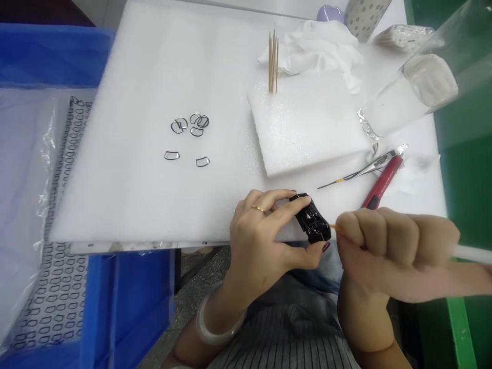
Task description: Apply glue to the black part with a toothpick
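Observation:
Between the thumb and fingers of my left hand is a small glossy black plastic part, held tilted over the front edge of the white foam sheet. My right hand is closed in a fist around a thin tool. Its orange tip touches or nearly touches the right side of the black part. A white rod sticks out behind the fist, seemingly the tool's other end. Left of my hands, several small clear pieces with dark outlines lie on the foam sheet, some overlapping.
Several wooden toothpicks stand in a raised foam block, with crumpled white tissue behind. Tweezers, a red-handled knife and a clear plastic bag lie at right. Blue bins stand left, one holding sheets of outlined pieces.

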Available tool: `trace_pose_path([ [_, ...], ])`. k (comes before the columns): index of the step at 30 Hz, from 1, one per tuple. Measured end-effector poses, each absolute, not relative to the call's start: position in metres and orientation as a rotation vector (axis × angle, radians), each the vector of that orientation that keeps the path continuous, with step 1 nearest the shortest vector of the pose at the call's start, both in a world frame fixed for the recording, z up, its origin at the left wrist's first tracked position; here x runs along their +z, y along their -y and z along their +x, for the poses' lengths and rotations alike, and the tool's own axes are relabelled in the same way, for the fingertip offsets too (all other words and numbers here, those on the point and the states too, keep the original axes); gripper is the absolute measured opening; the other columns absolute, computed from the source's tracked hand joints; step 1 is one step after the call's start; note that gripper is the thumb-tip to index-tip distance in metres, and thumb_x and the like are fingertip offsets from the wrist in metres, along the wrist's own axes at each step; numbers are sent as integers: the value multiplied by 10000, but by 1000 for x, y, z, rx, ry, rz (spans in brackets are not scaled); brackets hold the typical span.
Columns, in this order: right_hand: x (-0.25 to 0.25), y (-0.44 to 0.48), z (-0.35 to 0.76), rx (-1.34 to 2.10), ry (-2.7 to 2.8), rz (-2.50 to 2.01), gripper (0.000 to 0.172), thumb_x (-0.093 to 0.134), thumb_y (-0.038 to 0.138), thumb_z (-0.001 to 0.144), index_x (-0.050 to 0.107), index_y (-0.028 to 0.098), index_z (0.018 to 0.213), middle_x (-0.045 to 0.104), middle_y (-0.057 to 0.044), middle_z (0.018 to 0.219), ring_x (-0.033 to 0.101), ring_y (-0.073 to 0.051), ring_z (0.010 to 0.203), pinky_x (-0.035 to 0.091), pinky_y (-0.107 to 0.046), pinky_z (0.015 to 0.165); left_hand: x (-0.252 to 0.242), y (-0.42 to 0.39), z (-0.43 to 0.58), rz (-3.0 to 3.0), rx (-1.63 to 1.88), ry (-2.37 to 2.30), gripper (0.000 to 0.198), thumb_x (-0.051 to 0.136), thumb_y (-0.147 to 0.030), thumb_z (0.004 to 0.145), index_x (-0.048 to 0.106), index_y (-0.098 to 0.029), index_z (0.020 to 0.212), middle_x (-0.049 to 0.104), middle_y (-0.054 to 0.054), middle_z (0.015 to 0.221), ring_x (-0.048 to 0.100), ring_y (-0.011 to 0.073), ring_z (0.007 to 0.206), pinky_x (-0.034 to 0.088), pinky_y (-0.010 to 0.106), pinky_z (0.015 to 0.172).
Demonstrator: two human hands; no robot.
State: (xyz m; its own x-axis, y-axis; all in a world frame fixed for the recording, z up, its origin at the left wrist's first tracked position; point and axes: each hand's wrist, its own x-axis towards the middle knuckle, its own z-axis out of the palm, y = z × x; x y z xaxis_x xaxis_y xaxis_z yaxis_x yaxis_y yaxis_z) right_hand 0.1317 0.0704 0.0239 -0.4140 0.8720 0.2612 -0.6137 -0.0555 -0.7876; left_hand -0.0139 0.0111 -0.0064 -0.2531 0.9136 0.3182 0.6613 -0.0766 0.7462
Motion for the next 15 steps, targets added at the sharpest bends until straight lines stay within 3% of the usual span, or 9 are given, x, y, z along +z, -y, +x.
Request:
trace_pose_path([
  [7, 29, -70, 122, 1727, 1074, -349, 659, 658, 261, 942, 101, 209, 593, 58, 79, 517, 38, -102, 473, 173, -325, 476, -5, -11, -15, 1705, 1226, -1908, 453, 804, -372, 648, 813, -167, 1052, 780, 112, 1068, 664, 279, 879, 549, 459, 770],
  [15, 36, -74, 118, 1771, 1153, -342, 660, 635, 144, 953, 82, 190, 596, 79, 60, 484, 146, -94, 421, 218, -313, 464, -3, -11, -14, 1687, 1215, -1905, 472, 817, -341, 615, 820, -156, 1049, 781, 117, 1054, 653, 282, 857, 544, 465, 751],
])
